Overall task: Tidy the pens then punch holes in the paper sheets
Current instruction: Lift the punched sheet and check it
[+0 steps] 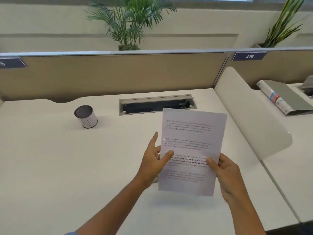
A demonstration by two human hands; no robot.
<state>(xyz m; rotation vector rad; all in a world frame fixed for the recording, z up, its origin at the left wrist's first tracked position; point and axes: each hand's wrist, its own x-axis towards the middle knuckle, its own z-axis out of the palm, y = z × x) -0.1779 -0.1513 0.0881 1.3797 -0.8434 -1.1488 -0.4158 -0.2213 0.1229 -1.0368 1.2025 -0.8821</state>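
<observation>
Printed paper sheets [191, 143] are held upright above the white desk [67, 167], their text facing me. My right hand [227, 173] grips their lower right edge, thumb on the front. My left hand [155, 160] holds the left edge with its thumb on the front and the other fingers spread behind. A white cylindrical pen holder [86, 116] with a dark rim stands at the left of the desk; no pens show above its rim. Something small and grey [155, 180] peeks out under my left wrist; I cannot tell what it is.
An open grey cable tray [155, 103] is set into the desk's back. A beige partition [110, 73] runs behind, with plants beyond. A white curved divider [250, 116] closes the right side; the neighbouring desk holds a rolled paper [272, 97] on a grey folder.
</observation>
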